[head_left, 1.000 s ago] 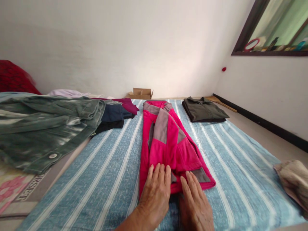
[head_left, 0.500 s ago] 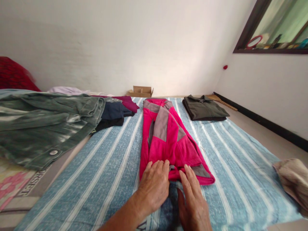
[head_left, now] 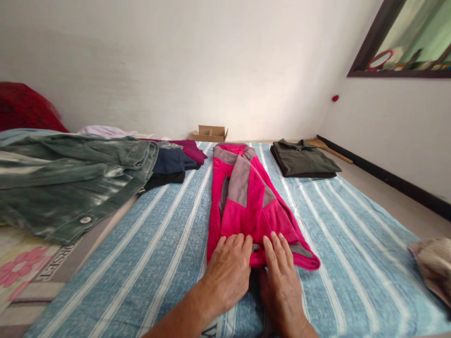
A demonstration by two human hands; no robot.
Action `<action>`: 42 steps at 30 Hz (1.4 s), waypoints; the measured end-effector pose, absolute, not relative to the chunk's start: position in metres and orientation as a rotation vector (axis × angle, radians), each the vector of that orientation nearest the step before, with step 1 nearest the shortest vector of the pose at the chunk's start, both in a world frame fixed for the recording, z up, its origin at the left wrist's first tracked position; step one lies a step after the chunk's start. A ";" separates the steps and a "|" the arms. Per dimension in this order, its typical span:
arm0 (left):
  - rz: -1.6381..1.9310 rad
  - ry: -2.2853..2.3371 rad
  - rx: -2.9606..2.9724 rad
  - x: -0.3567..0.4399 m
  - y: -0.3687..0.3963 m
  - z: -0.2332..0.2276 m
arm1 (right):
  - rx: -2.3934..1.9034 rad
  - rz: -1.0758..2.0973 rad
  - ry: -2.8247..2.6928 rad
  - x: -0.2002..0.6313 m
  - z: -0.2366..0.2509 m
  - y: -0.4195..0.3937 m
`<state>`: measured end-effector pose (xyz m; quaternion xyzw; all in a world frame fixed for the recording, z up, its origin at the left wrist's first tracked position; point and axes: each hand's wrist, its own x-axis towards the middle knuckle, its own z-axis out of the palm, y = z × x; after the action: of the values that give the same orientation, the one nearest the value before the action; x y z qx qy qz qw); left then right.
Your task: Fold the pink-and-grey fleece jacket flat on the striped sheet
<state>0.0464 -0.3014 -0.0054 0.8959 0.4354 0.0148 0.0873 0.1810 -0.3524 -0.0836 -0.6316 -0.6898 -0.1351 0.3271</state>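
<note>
A pink and grey jacket [head_left: 255, 197] lies folded lengthwise on the striped bedding, its sleeves laid over the body and its collar at the far end. My left hand [head_left: 229, 267] has its fingers curled over the near hem, with the thumb hidden beneath. Just to the right, my right hand [head_left: 282, 277] grips the same hem, its fingers laid over the top and the thumb tucked low near the edge. A short stretch of hem shows between the two hands.
A greenish denim jacket [head_left: 77, 183] lies at left on other clothes, including a navy garment [head_left: 169, 159]. A folded dark jacket [head_left: 305, 158] sits at far right. An open cardboard box [head_left: 213, 133] stands by the wall. Beige cloth [head_left: 431, 263] hangs at the right edge.
My right thumb has moved in closer to the hem. The jacket lies as before, and the whole view has shifted slightly.
</note>
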 end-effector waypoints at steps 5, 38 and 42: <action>0.038 1.284 2.668 0.046 -0.305 -0.009 | -1.766 -0.397 -2.035 0.182 -0.066 -0.346; 0.030 1.258 2.716 0.055 -0.292 0.065 | -1.349 -0.157 -2.450 0.216 0.036 -0.292; 0.118 1.239 2.724 0.055 -0.318 0.080 | -1.189 -0.247 -2.368 0.222 0.061 -0.320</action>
<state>0.0545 -0.3182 0.0803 0.9071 0.4127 0.0394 0.0731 0.2220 -0.3204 0.0606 -0.4341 -0.8642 -0.0902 0.2378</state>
